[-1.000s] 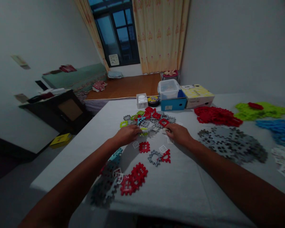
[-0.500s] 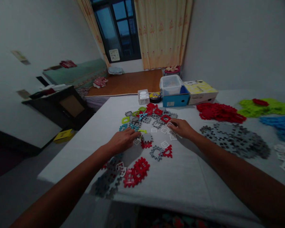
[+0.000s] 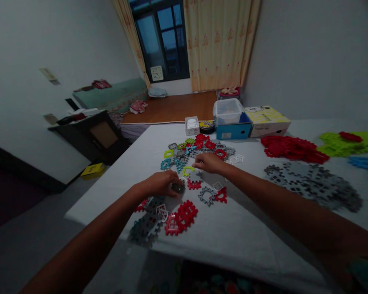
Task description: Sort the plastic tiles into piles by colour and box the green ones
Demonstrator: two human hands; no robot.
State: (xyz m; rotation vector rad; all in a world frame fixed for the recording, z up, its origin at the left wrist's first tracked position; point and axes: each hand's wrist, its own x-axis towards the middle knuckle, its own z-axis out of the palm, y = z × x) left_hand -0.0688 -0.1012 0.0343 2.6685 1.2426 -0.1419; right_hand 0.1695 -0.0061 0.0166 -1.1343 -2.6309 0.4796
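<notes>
My left hand (image 3: 163, 183) is low over the table, thumb and fingers curled around a small dark object (image 3: 178, 188) whose kind I cannot make out. My right hand (image 3: 209, 162) reaches across, its fingertips pinched together close to a lime-green frame piece (image 3: 188, 170); whatever they hold is hidden. Between the hands lies a grey toothed plate (image 3: 195, 177) with a red toothed piece (image 3: 194, 185) at its near side. A grey open frame piece (image 3: 207, 196) touches a red triangular piece (image 3: 221, 195), and a white lattice piece (image 3: 217, 186) lies just behind them.
Mixed pieces curve behind my hands. White lattice pieces (image 3: 235, 159) lie beyond my right wrist. Red plates (image 3: 181, 218) lie in front. Sorted red (image 3: 294, 149), grey (image 3: 313, 183), lime (image 3: 352, 143) and blue (image 3: 366, 163) piles are on the right. A blue box (image 3: 233, 130) stands behind.
My right hand has moved left, away from the white lattice pieces, towards the lime-green piece. My left hand has drawn slightly nearer to me. White pieces now show beyond the right wrist.
</notes>
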